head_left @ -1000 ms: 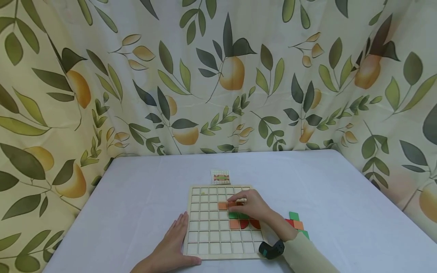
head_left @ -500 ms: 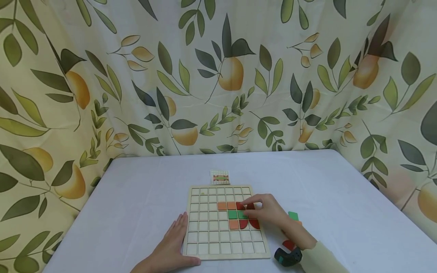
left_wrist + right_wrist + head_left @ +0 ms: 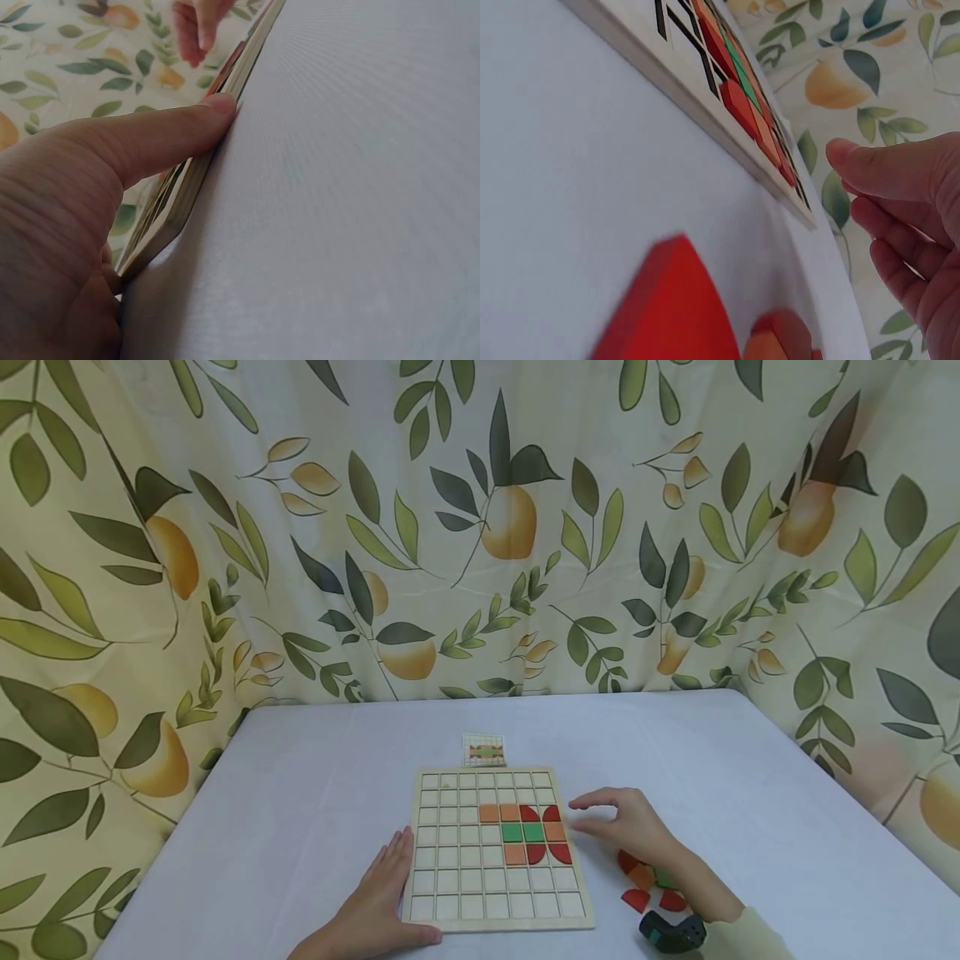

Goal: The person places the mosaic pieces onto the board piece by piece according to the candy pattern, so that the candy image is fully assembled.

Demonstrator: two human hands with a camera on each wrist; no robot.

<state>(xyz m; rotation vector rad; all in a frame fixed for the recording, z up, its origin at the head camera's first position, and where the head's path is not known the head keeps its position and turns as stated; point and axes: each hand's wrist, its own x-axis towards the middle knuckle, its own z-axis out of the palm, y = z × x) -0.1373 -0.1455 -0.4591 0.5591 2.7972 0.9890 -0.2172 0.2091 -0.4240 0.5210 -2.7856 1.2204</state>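
A wooden grid board [image 3: 457,881] lies on the table in the head view. Orange squares [image 3: 489,812], green squares [image 3: 512,832] and red curved-edge tiles [image 3: 536,854] fill several cells on its right half. Along the left edge rests my left hand [image 3: 378,893], fingers straight, its thumb [image 3: 165,139] against the front edge. Just off the board's right edge hovers my right hand [image 3: 630,822], thumb and index finger apart with nothing visible between them. In the right wrist view the remaining fingers of that hand [image 3: 911,202] are loosely bent.
Beyond the board lies a small pattern card [image 3: 484,750]. Loose tiles, including a red one [image 3: 636,900], are scattered right of the board, partly hidden under my right forearm. A black device [image 3: 672,932] is worn on the right wrist. A leaf-patterned curtain [image 3: 322,610] hangs behind the table.
My right hand has moved right, from the orange square over the red tiles and off the board, uncovering the tiles beneath. The left hand stays in place.
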